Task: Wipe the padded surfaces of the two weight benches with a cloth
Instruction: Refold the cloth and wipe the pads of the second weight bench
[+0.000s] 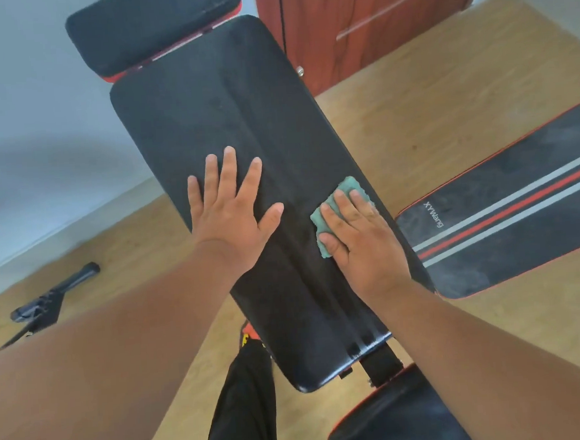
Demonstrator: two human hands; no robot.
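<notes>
A long black padded bench back (pixel 226 121) runs from the top centre down to the lower middle, with a separate black head pad (pixel 151 23) at its far end and a seat pad (pixel 391 419) near me. My left hand (pixel 229 210) lies flat on the pad, fingers spread, holding nothing. My right hand (pixel 358 235) presses a small green cloth (pixel 346 186) against the pad's right side; the cloth sticks out past my fingers. A second bench pad (pixel 521 210), black with red and grey stripes, lies at the right.
The floor (pixel 428 107) is light wood. A black metal bench part (pixel 47 302) lies on it at the left. A reddish-brown wooden door or cabinet (pixel 353 19) stands behind the bench. A pale wall is at the left. My dark trouser leg (pixel 243 412) shows below the bench.
</notes>
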